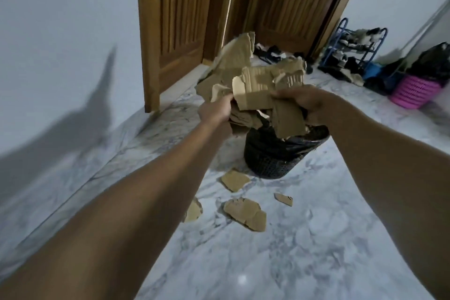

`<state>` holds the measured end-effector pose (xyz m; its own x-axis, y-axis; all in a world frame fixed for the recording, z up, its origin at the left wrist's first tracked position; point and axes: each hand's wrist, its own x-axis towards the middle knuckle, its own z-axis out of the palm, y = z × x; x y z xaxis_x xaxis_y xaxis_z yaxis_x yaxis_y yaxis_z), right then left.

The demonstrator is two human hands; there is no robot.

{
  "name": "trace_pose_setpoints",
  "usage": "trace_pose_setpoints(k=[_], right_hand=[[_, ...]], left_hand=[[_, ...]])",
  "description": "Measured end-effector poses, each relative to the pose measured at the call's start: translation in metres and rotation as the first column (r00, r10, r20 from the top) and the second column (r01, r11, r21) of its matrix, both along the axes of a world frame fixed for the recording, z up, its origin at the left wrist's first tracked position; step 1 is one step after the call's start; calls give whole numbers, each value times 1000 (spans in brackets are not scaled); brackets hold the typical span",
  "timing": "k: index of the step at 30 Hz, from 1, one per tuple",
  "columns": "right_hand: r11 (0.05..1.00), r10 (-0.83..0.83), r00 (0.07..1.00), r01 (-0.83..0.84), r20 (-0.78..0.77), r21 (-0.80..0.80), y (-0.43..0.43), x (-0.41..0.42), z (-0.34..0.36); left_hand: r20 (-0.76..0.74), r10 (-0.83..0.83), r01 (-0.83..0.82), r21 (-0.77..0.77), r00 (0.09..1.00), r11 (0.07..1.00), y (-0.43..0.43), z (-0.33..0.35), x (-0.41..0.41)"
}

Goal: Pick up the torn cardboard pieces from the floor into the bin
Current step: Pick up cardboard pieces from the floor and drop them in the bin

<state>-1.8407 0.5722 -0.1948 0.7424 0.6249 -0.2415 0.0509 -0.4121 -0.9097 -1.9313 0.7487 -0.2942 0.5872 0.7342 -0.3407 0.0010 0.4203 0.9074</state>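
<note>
A bundle of torn brown cardboard pieces (258, 85) is held between both hands right above the black mesh bin (272, 161), which has a black liner. My left hand (215, 111) grips the bundle's left side and my right hand (309, 102) grips its right side. The lowest pieces hang down into the bin's mouth. Several smaller torn pieces lie on the marble floor in front of the bin: one close to its base (235, 180), a bigger one (246, 213), a small scrap (283, 199), and one partly hidden by my left forearm (193, 210).
A wooden double door (185, 19) stands behind the bin, with shoes on the floor by it. At the right are a blue shoe rack (350, 48), a pink basket (414, 90) and dark bags. A white wall runs along the left.
</note>
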Motion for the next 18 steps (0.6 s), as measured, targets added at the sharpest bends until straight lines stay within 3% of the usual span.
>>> trace_pose_setpoints(k=[2, 4, 6, 8, 10, 12, 13, 15, 16, 18], right_hand=[[997, -4, 1000, 2, 29, 83, -3, 24, 21], [979, -59, 997, 47, 58, 197, -16, 48, 24], [942, -112, 993, 97, 29, 321, -29, 84, 7], [907, -200, 980, 189, -9, 376, -30, 104, -16], [832, -330, 940, 334, -89, 442, -39, 138, -47], [785, -443, 895, 418, -57, 457, -44, 163, -80], [813, -457, 889, 411, 13, 413, -46, 173, -98], [935, -331, 922, 292, 199, 204, -48, 188, -129], [972, -236, 926, 229, 296, 60, -46, 192, -142], [968, -146, 843, 229, 518, -99, -39, 190, -158]], left_hand=[[105, 68, -68, 2, 992, 998, -7, 36, 15], [156, 15, -15, 1, 988, 1000, -14, 56, 52], [168, -3, -10, 72, 986, 997, 1, 38, 126], [58, -19, 15, 66, 998, 998, 42, 5, 194], [-90, 39, -27, 121, 995, 992, 24, -4, 224], [-191, 35, 7, 216, 981, 976, -20, 1, 218], [-275, 30, 47, 271, 961, 961, -48, 6, 209], [-483, 55, 201, 461, 874, 864, -88, 4, 198], [-595, 101, 313, 550, 797, 775, -94, -6, 198], [-727, 239, 517, 644, 644, 564, -95, -27, 197]])
